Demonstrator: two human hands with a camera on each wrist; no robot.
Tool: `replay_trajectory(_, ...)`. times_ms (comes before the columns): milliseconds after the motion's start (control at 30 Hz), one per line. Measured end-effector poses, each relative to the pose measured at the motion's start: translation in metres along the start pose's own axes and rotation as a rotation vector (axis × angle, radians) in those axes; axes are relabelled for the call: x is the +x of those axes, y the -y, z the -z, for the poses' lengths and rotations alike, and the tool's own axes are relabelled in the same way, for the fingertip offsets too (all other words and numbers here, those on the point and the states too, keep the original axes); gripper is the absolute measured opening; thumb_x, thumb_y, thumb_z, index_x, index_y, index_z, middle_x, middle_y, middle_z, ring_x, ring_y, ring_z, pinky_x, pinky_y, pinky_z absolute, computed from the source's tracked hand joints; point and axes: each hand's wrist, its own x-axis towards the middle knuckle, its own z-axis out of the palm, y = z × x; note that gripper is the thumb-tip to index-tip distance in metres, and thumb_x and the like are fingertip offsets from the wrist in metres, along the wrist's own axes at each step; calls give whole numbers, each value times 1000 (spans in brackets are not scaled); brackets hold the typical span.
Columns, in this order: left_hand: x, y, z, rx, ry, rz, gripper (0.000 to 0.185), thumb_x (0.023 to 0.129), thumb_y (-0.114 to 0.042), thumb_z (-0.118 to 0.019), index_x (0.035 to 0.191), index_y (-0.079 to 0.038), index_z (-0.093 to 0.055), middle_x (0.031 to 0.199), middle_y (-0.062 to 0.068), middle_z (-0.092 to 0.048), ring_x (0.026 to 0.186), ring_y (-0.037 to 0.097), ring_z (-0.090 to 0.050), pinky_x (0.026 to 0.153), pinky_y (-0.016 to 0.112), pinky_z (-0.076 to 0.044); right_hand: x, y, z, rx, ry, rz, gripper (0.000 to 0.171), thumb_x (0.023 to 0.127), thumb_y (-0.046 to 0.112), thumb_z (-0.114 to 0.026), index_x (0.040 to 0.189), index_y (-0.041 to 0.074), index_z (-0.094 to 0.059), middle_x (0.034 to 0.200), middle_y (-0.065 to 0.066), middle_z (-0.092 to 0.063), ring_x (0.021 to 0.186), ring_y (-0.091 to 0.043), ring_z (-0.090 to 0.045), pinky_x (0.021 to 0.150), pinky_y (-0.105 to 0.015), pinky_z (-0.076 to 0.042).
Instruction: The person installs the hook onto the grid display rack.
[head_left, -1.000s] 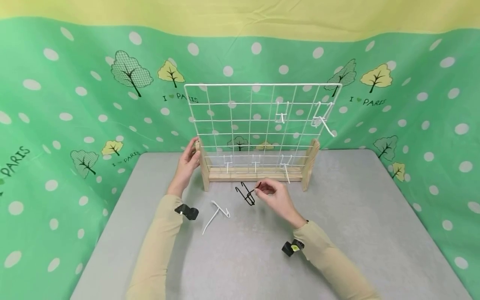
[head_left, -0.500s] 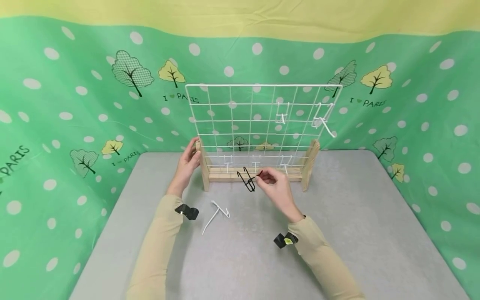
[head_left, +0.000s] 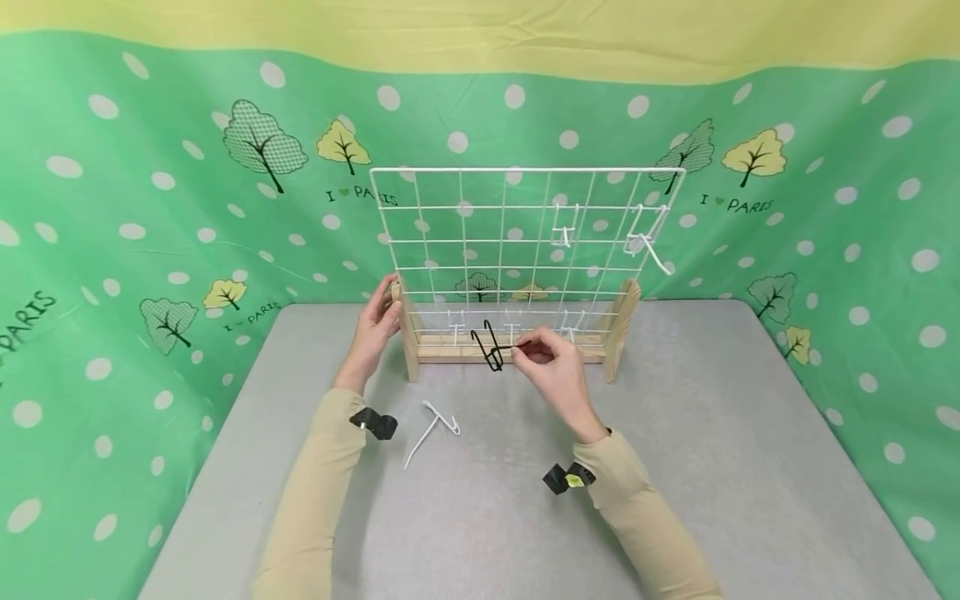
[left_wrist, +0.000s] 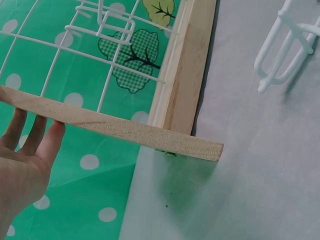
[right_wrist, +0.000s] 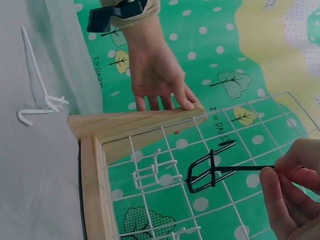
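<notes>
A black hook is pinched by the right hand, just before the wire grid. The grid's left wooden post is touched by the left hand, fingers straight.

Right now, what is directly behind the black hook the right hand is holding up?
Behind the black hook, pinched by the right hand, stands the white wire grid with white hooks on its lower row, above the wooden base rail. The hook's prongs hide a bit of wire.

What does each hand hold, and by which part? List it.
Right hand pinches the black hook by the tip of its long prong. Left hand holds nothing; its straight fingers rest on the rack's left wooden post.
</notes>
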Motion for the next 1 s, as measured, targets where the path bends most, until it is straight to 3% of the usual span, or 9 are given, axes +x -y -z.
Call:
replay_trajectory(300,-1,3,1,-15,-7,29,53,104,-13,-44,153,-12,-24,147,26,-31,132,39,-34,106,55,-35,5,13,0,-43,0,1,1,82,0,-68,83,1,-68,80,-5,-68,69,-16,-63,63,-27,-57)
replay_trajectory(1000,0,1,-1,-22,-13,22,52,103,-12,-44,152,-14,-26,147,25,-32,132,39,-35,106,54,-36,28,45,0,-123,-147,130,7,80,-2,-66,78,5,-68,75,-6,-68,66,-14,-64,61,-26,-57)
